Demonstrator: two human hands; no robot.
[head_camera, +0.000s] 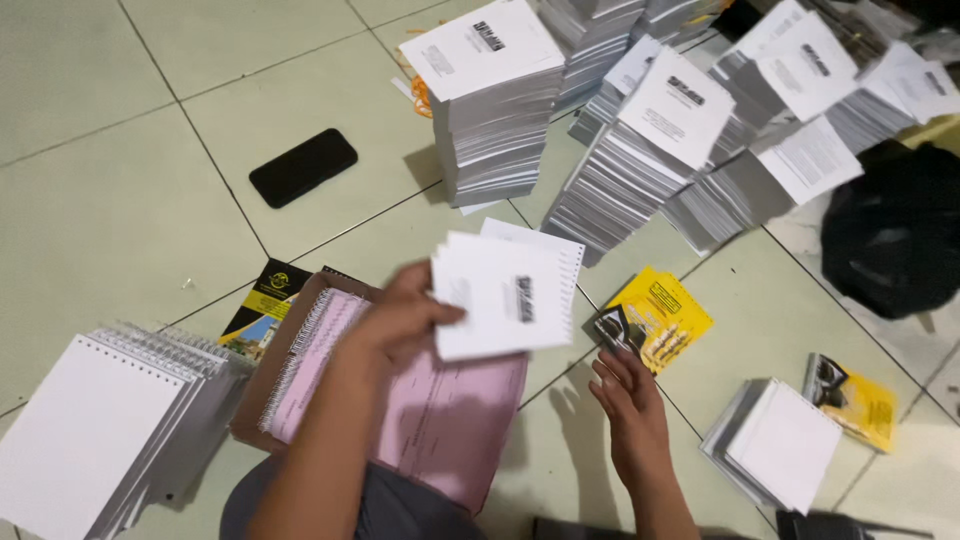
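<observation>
Left hand (400, 318) pinches a thin white page block (505, 295) above the pink spiral pad (420, 400); right hand (628, 400) hovers open-fingered nearby. Loosely gripped, the sheets could slip and fan apart.

This looks like a small print or binding workshop where the work is done on the tiled floor (120, 200). From 12 to 2 o'clock, many tall stacks of printed sheets (495, 110) stand close together, some leaning. At 8 o'clock lies a pile of spiral-bound white notebooks (95, 440). Near the centre is a pink pad with a wire spine (420, 410), and at 3 to 4 o'clock lie yellow printed covers (655, 318). A black phone (303, 167) rests on the tiles at 10 o'clock.
</observation>
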